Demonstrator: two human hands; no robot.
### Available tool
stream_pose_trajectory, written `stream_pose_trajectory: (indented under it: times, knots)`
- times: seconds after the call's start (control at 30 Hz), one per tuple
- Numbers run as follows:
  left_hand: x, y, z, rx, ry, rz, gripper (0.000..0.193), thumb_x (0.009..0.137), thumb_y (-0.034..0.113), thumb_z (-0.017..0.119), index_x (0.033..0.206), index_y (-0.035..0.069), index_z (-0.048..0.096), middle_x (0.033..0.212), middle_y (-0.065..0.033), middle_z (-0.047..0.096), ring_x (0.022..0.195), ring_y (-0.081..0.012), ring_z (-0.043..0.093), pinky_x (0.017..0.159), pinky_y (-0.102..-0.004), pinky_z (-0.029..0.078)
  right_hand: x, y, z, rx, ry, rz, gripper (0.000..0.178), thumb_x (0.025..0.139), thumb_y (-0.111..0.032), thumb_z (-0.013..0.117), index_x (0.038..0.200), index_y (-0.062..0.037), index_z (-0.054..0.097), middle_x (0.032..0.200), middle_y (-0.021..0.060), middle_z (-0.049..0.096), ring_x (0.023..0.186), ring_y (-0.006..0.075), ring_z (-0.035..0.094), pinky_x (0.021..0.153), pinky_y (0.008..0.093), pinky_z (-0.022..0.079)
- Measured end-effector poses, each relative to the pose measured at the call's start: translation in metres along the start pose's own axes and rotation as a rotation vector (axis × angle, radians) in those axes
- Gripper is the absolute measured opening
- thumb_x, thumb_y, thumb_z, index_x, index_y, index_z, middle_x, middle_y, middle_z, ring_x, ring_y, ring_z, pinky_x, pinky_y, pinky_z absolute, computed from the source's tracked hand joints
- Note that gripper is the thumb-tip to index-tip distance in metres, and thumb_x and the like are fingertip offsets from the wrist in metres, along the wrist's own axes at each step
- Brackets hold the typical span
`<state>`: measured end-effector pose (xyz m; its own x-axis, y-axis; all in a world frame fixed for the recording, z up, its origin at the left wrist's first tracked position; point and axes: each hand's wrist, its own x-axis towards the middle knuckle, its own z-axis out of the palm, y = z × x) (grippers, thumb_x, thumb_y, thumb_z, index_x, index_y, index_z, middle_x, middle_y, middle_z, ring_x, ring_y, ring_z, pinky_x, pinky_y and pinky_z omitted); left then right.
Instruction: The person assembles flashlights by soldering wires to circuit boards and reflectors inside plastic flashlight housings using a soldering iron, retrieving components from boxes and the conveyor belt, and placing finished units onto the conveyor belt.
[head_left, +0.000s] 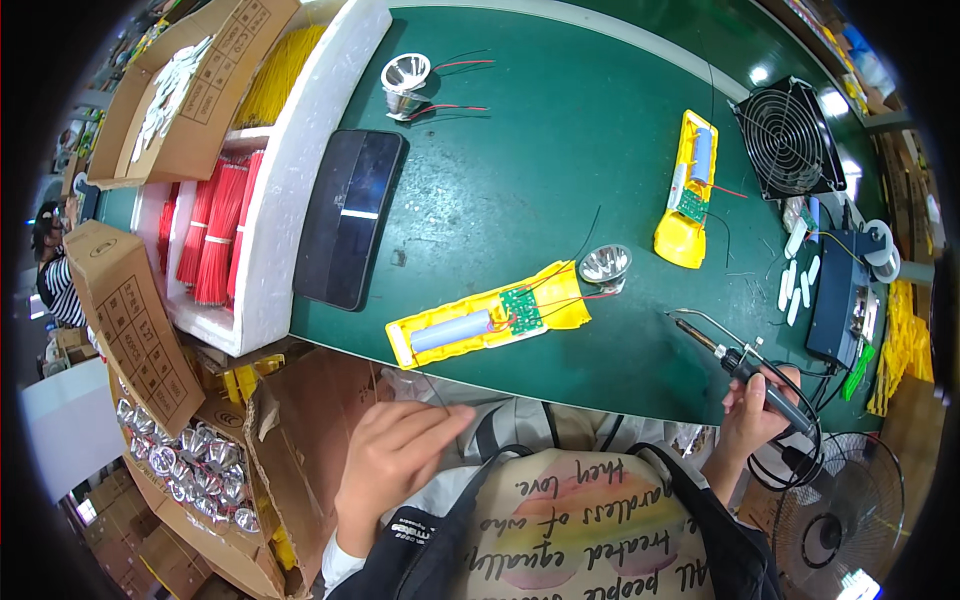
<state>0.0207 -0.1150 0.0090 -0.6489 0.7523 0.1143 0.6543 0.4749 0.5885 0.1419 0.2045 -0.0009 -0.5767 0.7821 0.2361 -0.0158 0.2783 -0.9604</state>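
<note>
while the right hand (757, 408) holds the iron (742, 366), tip pointing up-left, the left hand (405, 450) is nearer the lower yellow case (497, 323) — just beyond it on the bench (500, 170), long axis slanting up rightward — its grip on the wire (432, 387) unclear.

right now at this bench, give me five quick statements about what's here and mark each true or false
1. The right hand holds a soldering iron. True.
2. The left hand grips the black fan. False: the left hand is near the front edge of the green bench.
3. The left yellow housing holds a green circuit board. True.
4. The red wire bundles lie loose on the bench. False: the red wire bundles are inside the white foam box.
5. A dark flat device lies beside that box. True.
</note>
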Motion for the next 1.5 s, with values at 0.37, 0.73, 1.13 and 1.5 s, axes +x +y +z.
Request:
stream_pose_trajectory:
  times: [0.37, 0.73, 1.13, 1.5]
  knots:
    - [0.047, 0.000, 0.017, -0.103, 0.500, 0.106, 0.020, 0.057, 0.000, 0.068, 0.075, 0.007, 0.064, 0.062, -0.0024, 0.052, 0.058, -0.0204, 0.051, 0.057, -0.0279, 0.043, -0.004, -0.013, 0.004, 0.043, -0.057, -0.056, 0.022, 0.075, -0.010, 0.058, 0.081, 0.0008, 0.040, 0.057, 0.0128, 0.051, 0.036, 0.0087, 0.045, 0.033, 0.0161, 0.036]
    - [0.061, -0.007, 0.027, -0.081, 0.445, 0.058, 0.024, 0.054, 0.000, 0.070, 0.076, 0.007, 0.062, 0.067, -0.0012, 0.053, 0.057, -0.0149, 0.050, 0.050, -0.0256, 0.040, 0.005, -0.036, 0.044, 0.059, -0.369, -0.179, 0.033, 0.073, -0.020, 0.064, 0.082, -0.0008, 0.039, 0.052, 0.0065, 0.050, 0.040, 0.0110, 0.049, 0.039, 0.0196, 0.042]
    - [0.072, -0.003, 0.017, -0.049, 0.296, 0.030, 0.025, 0.052, 0.000, 0.071, 0.075, 0.006, 0.062, 0.065, -0.0013, 0.051, 0.056, -0.0152, 0.050, 0.048, -0.0265, 0.038, 0.006, -0.029, 0.071, 0.165, -0.538, -0.127, 0.027, 0.073, -0.011, 0.063, 0.081, 0.0009, 0.040, 0.050, 0.0060, 0.052, 0.040, 0.0127, 0.051, 0.040, 0.0232, 0.042]
    - [0.072, -0.003, 0.015, -0.034, 0.271, 0.029, 0.027, 0.052, 0.000, 0.071, 0.076, 0.007, 0.062, 0.066, -0.0006, 0.051, 0.055, -0.0144, 0.049, 0.047, -0.0263, 0.037, 0.004, -0.033, 0.066, 0.038, -0.532, 0.055, 0.031, 0.070, -0.018, 0.068, 0.078, -0.0002, 0.043, 0.061, 0.0100, 0.054, 0.051, 0.0147, 0.052, 0.048, 0.0245, 0.043]
